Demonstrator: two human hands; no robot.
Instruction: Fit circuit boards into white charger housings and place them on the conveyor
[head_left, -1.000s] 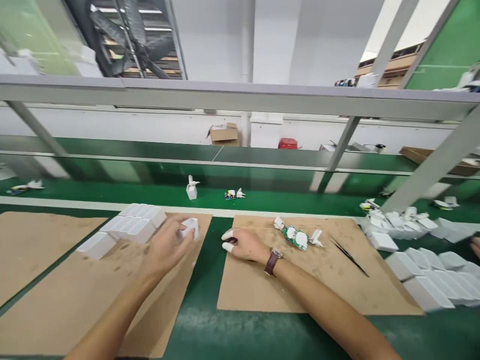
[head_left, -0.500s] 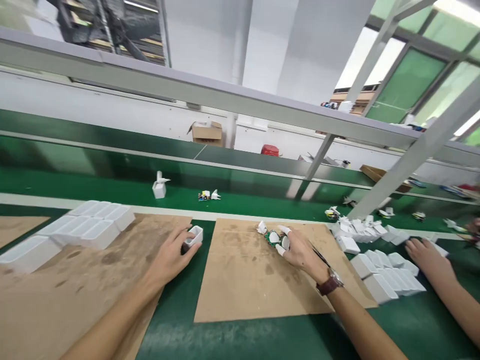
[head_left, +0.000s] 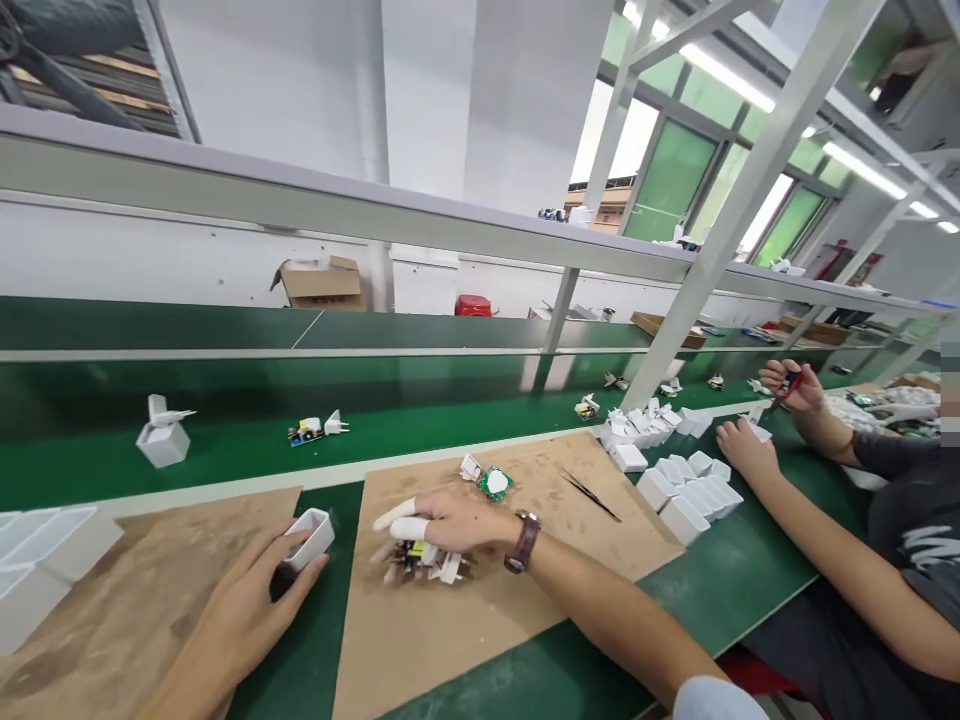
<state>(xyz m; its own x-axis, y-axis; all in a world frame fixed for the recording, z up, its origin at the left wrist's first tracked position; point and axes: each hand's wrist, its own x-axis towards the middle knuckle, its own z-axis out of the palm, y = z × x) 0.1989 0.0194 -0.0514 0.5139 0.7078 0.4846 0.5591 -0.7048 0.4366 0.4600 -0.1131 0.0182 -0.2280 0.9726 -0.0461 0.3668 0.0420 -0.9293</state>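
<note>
At the lower left of the frame, the left hand [head_left: 244,595] has its fingers closed around a small white box [head_left: 318,540]. Near the middle, the right hand [head_left: 459,522] now grips a parts board [head_left: 420,556] over the brown cardboard [head_left: 405,645]. Just before, that board lay beside the green board [head_left: 496,483] farther right. So box and parts board are both in hand, still apart.

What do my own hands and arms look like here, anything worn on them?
Your right hand has white covers on two fingers, with a brown-strapped wristwatch at the wrist. A pale grey sleeve shows farther up that arm. Nothing worn shows on your left hand.
</note>
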